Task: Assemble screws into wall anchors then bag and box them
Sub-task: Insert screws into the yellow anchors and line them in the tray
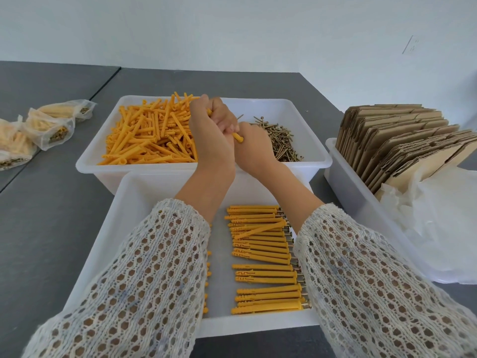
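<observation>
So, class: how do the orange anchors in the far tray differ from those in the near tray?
The far-tray anchors lie in a loose, criss-crossed heap; the near-tray anchors lie in neat parallel rows. Far-tray anchors look empty; near-tray anchors show screw heads at their right ends. Both are orange and lie in white trays.

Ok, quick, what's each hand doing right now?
Left hand: curled round an orange anchor, whose end sticks out.
Right hand: curled at that anchor's end; whether it pinches a screw cannot be told.
</observation>
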{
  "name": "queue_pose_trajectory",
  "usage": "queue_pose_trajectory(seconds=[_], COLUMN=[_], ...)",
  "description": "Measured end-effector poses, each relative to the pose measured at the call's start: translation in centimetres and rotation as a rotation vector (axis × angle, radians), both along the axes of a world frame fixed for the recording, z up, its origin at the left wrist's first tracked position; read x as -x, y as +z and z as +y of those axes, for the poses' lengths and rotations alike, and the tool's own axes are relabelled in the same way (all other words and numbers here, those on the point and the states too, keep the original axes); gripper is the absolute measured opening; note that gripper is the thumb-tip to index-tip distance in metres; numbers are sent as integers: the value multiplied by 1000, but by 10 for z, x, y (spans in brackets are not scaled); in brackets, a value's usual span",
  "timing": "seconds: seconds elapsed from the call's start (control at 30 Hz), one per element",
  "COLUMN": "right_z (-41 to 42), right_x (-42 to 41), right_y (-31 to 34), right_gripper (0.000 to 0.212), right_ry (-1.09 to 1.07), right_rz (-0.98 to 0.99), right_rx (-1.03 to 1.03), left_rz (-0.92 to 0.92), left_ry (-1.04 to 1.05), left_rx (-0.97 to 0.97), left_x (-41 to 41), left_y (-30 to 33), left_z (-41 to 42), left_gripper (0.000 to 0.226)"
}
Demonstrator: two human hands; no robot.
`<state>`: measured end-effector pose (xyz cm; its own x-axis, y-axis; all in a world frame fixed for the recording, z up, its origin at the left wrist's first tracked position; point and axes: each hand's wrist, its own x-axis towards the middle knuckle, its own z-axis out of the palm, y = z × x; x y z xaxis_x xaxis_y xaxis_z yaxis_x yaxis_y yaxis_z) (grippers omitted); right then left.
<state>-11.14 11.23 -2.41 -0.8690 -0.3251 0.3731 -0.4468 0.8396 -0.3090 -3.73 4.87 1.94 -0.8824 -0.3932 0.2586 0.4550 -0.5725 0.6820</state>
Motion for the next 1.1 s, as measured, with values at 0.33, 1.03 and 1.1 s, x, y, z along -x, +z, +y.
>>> queue_pose_trajectory(seconds=[0.33, 1.03, 1.1], right_z=[5, -2, -2], right_x=[2, -3, -3], right_y=[0, -1, -1], right_gripper=[44, 43, 43], right_ry=[-49, -9, -11], right_rz=[-112, -119, -118], right_rx=[364, 388, 391], left_rz=[23, -10, -13], left_ry=[7, 38, 41], left_rx=[-93, -58, -30], left_x=[1, 3, 3], left_y=[7, 2, 1], left_z=[-14, -17, -15], left_gripper=[47, 47, 47])
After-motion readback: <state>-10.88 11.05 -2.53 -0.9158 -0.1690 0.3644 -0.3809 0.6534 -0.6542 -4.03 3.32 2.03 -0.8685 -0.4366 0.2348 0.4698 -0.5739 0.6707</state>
